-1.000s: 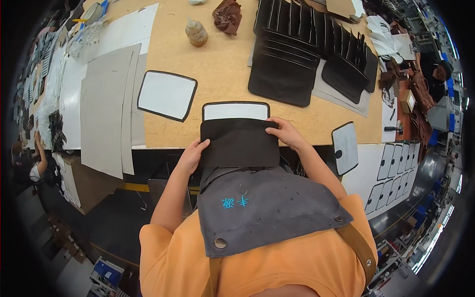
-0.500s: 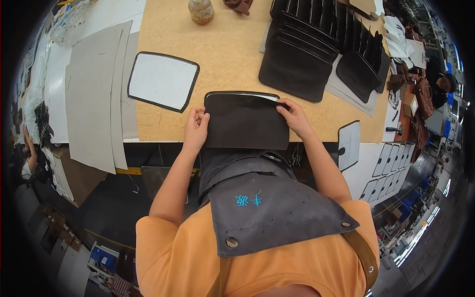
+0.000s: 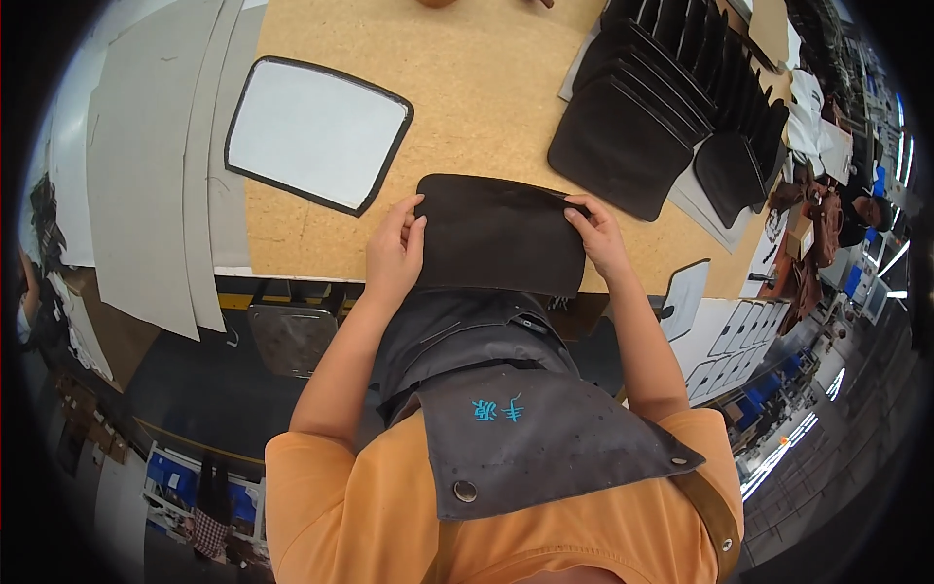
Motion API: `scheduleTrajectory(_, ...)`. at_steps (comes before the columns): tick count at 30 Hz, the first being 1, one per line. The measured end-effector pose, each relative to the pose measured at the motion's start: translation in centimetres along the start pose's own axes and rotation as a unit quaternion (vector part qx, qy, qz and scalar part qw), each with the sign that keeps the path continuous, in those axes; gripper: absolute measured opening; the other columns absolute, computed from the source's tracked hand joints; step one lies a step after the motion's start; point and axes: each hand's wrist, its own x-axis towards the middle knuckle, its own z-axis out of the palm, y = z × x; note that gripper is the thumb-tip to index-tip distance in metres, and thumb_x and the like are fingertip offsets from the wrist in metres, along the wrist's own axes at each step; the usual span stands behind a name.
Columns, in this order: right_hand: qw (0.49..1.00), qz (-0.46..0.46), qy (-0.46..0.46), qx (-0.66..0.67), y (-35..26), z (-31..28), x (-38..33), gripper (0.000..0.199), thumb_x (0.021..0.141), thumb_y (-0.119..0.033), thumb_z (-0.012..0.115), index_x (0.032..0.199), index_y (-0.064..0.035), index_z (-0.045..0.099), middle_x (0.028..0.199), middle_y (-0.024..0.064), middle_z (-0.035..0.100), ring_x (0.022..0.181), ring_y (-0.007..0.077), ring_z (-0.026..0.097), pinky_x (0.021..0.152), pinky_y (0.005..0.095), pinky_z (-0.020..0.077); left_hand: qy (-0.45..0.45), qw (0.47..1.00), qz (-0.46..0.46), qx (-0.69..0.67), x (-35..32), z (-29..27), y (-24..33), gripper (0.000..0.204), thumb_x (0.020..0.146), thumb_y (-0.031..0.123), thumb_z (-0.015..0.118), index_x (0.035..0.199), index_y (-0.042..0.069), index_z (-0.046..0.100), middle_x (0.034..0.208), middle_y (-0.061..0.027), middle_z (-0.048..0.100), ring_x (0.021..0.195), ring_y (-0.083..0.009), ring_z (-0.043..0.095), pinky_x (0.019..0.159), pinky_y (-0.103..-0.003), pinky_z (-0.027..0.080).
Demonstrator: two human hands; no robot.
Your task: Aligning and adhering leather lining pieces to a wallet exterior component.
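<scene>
A dark brown leather panel [image 3: 498,234] with rounded corners lies flat on the wooden bench [image 3: 486,88], near its front edge. My left hand [image 3: 394,255] presses on its left edge, fingers curled over the upper left corner. At the panel's upper right corner sits my right hand [image 3: 595,232], thumb and fingers pinching the edge. A white panel with a dark rim [image 3: 316,133] rests flat to the left of it, apart from both hands.
A fanned stack of dark leather panels [image 3: 647,117] sits at the back right. Large grey card sheets [image 3: 151,175] overhang the bench's left side. A smaller white-faced piece [image 3: 686,292] lies off the front right edge. I wear a grey apron [image 3: 506,409].
The dark panel now covers the white-faced piece that showed beneath it earlier. Both hands have shifted from its near edge up to its two far corners.
</scene>
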Motion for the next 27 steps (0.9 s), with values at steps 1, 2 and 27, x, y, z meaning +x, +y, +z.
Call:
scheduleTrajectory(1,1.0,0.004,-0.002,-0.005,0.0,0.1,0.0,0.018,0.09,-0.009,0.056,0.106,-0.0035,0.059,0.082,-0.0009,0.06,0.071,0.0038,0.054,0.06,0.0181,0.0435,-0.001,1.0,0.005,0.004,0.0,0.0,0.1,0.027,0.087,0.005,0.056,0.114,0.004,0.056,0.071,-0.0067,0.052,0.057,-0.0149,0.05,0.055,-0.026,0.043)
scheduleTrajectory(2,1.0,0.002,0.002,-0.004,-0.1,0.1,-0.1,0.017,0.09,-0.009,0.056,0.106,-0.0035,0.059,0.081,-0.001,0.06,0.07,0.0036,0.054,0.059,0.018,0.0432,0.001,1.0,0.0,0.0,0.0,-0.1,0.2,0.027,0.087,0.005,0.056,0.114,0.004,0.056,0.071,-0.0067,0.052,0.057,-0.0149,0.05,0.055,-0.026,0.043)
scheduleTrajectory(27,0.998,0.014,0.054,-0.042,-0.6,1.0,-0.5,0.012,0.089,-0.006,0.056,0.101,-0.0045,0.059,0.077,-0.0044,0.056,0.065,0.0017,0.05,0.056,0.0161,0.0396,-0.032,0.992,0.089,0.078,0.3,-0.9,0.9,0.04,0.088,0.005,0.053,0.127,0.005,0.049,0.092,-0.0176,0.059,0.079,-0.0343,0.059,0.068,-0.039,0.048)
